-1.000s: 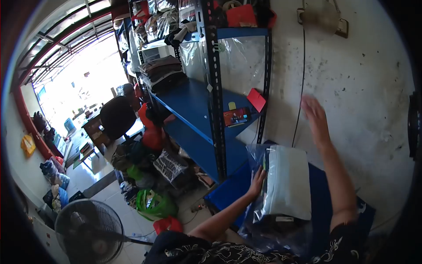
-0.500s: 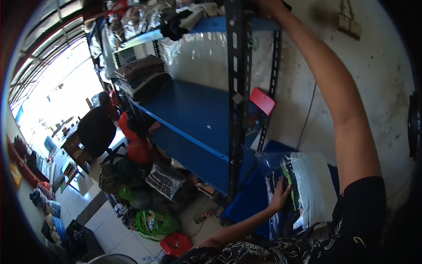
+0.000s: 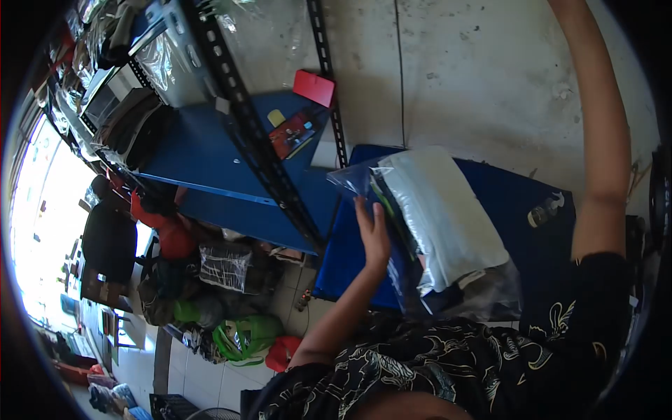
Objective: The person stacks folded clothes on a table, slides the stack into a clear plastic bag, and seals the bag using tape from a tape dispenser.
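A clear plastic bag holding a pale, folded cloth bundle lies on a blue surface. Beside the bag's left edge is my left hand, thumb and fingers apart; it rests on or close to the loose plastic. Dark and green-edged items show inside the bag along that side. My right arm stretches up past the top right edge of the view, so my right hand is outside the frame.
A blue metal shelf with a phone and a red card stands left. A small bottle lies right of the bag. On the floor are a green bag and wrapped bundles. A fan sits at the bottom edge.
The view has swung right and down. My right hand, raised at the upper shelf half a second ago, has left the frame. My left hand has shifted off the bag's contents towards its left edge.
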The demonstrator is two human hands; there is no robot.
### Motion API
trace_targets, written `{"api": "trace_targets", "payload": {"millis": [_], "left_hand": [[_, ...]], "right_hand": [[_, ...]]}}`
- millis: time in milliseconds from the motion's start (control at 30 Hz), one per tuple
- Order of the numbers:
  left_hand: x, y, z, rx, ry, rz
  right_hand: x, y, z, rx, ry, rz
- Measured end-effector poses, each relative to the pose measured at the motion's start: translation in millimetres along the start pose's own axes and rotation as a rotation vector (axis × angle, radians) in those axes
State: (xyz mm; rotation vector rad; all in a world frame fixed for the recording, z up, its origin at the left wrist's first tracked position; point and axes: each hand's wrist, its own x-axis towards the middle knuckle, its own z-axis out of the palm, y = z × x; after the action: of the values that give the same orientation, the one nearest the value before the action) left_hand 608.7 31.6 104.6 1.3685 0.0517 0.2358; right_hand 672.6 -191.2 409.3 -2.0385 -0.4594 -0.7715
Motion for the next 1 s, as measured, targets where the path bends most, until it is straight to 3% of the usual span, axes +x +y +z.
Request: {"api": "trace_targets", "payload": {"millis": [167, 200, 300, 367, 467, 500, 533, 600, 633, 700, 733, 800, 867, 900, 933, 967, 1000], "left_hand": [[-41.4, 27.1, 10.3, 0.031, 0.083, 0.133], [-59.5, 40.4, 13.4, 0.119, 0.06, 0.151], [-127.2, 74.5, 33.2, 0.292, 0.047, 0.131], [-166.3, 40.9, 32.2, 0.327, 0.039, 0.157], [-223.4, 43.3, 45.5, 0.35, 0.159, 0.02], [-237.6, 37.8, 46.2, 0.364, 0.184, 0.023], [-250.6, 29.5, 43.6, 0.273, 0.194, -0.202], [-264.6, 21.4, 37.0, 0.085, 0.209, -0.69], [-271.5, 20.9, 36.8, 0.094, 0.227, -0.695], [-277.2, 21.8, 37.1, -0.278, 0.071, -0.913], [-279.4, 21.4, 41.9, -0.272, 0.078, -0.913], [-284.3, 13.9, 62.5, 0.07, -0.197, -0.626], [-271.1, 18.0, 86.2, 0.156, -0.215, -0.623], [-264.0, 18.8, 95.3, 0.241, -0.236, -0.613], [-257.0, 5.0, 95.6, 0.236, -0.243, -0.625], [-249.3, -18.5, 90.0, 0.166, -0.04, -0.615], [-248.4, -27.1, 86.9, 0.096, 0.161, -0.599]], "right_hand": [[-62.8, 36.1, -82.8, 0.052, -0.055, 0.075], [-88.7, 76.5, -87.9, -0.071, -0.085, 0.114], [-186.0, 187.5, -84.7, 0.007, -0.219, 0.36], [-253.2, 241.5, -76.6, 0.126, -0.26, 0.51], [-348.0, 294.3, -69.8, 0.326, -0.249, 0.717], [-376.0, 294.4, -69.6, 0.343, -0.207, 0.699], [-403.8, 293.6, -68.6, 0.36, -0.166, 0.685], [-456.9, 321.1, -69.7, 0.258, -0.191, 0.375], [-471.7, 316.1, -72.0, 0.274, -0.202, 0.381], [-474.0, 282.9, -79.5, -0.076, 0.037, 0.517], [-452.6, 241.2, -97.0, -0.068, 0.035, 0.52], [-404.6, 141.0, -122.1, 0.407, -0.43, 1.155], [-464.6, 158.2, -103.3, 0.366, -0.58, 0.463], [-470.8, 145.8, -93.8, 0.361, -0.582, 0.474], [-472.4, 123.4, -78.1, 0.209, -0.501, 0.309], [-475.4, 110.4, -69.6, 0.055, -0.42, 0.142], [-482.3, 111.6, -70.0, 0.045, -0.421, 0.152]]}}
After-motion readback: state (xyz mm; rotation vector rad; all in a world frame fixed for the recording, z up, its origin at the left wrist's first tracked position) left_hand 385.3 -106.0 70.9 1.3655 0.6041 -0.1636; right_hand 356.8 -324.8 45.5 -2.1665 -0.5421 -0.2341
